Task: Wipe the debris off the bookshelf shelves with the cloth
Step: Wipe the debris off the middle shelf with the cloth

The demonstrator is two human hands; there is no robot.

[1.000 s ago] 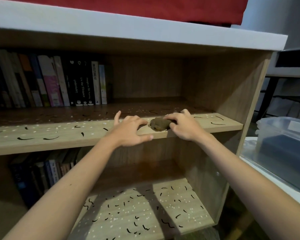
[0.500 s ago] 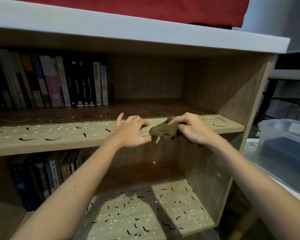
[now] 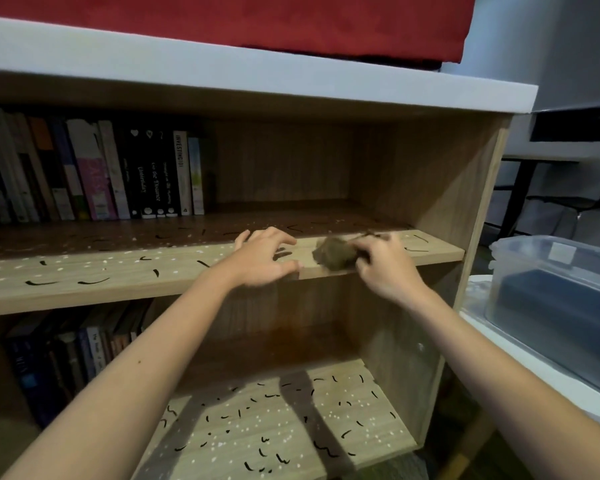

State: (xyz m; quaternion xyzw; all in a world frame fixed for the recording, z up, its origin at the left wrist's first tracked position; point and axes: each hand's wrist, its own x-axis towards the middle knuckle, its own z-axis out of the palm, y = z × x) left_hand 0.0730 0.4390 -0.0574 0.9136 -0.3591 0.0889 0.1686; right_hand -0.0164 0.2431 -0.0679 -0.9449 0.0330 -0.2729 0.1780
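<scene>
Lower shelf is nearest, with debris scattered all over it: black strands and white specks. Above it, left hand lies spread on the front edge of the middle shelf, thumb at the lip, holding nothing. Right hand, blurred, curls round the bunched brown cloth at that same edge, near the side panel. Books stand at the back left; the back right is open shelf.

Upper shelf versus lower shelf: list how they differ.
The left hand and right hand, gripping the cloth, are at the upper shelf; none at the lower shelf. Upper-shelf books stand upright; lower-shelf books lean. Both carry black strands and white specks.
</scene>
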